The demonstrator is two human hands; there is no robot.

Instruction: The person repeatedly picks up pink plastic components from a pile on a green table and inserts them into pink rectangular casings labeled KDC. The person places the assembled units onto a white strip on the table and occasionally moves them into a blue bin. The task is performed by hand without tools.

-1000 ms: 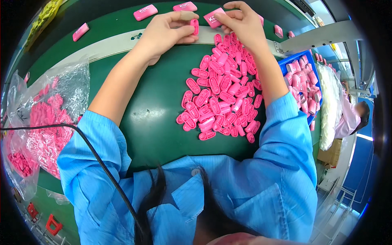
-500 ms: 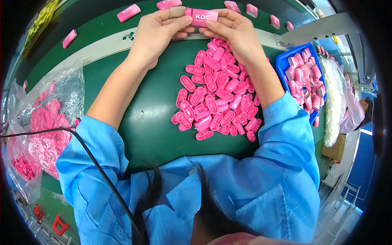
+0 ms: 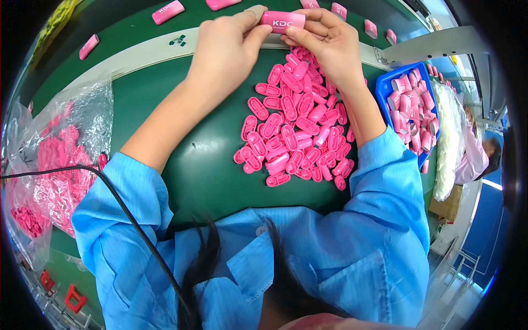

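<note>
I hold the pink oval casing (image 3: 282,23) by the worktable's (image 3: 206,118) far edge, left hand (image 3: 223,55) and right hand (image 3: 331,50) gripping an end each, near the heaped end caps (image 3: 289,107), apparently seating one, which calls for a firm, square push.

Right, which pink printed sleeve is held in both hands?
The sleeve at top centre, gripped by the left hand and right hand; others lie on the green surface or in the blue tray.

Free tabletop (image 3: 214,146) left of pink caps (image 3: 307,126)
</note>
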